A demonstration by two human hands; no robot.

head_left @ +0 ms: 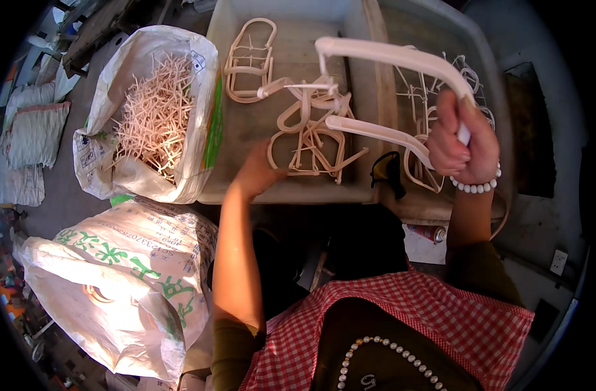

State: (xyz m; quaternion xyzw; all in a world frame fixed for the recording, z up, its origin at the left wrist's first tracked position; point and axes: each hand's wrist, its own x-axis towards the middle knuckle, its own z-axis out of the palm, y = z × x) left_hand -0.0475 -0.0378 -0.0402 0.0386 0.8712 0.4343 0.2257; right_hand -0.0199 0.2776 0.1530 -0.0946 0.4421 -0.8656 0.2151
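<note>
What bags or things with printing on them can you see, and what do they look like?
Open sack: upper left beside the grey tray; white with a green stripe and small dark print, full of pale plastic sticks.
Tied sack: lower left, by the left arm; bulging, white with big green characters.
Spray can: under the tray edge, below the right hand; small, label too blurred to tell.

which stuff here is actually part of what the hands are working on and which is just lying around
In hand:
right hand gripping white plastic moulded frame
left hand on pile of frames
grey tray
open sack of plastic sticks

Lying about:
tied white sack
folded cloths
spray can
</note>
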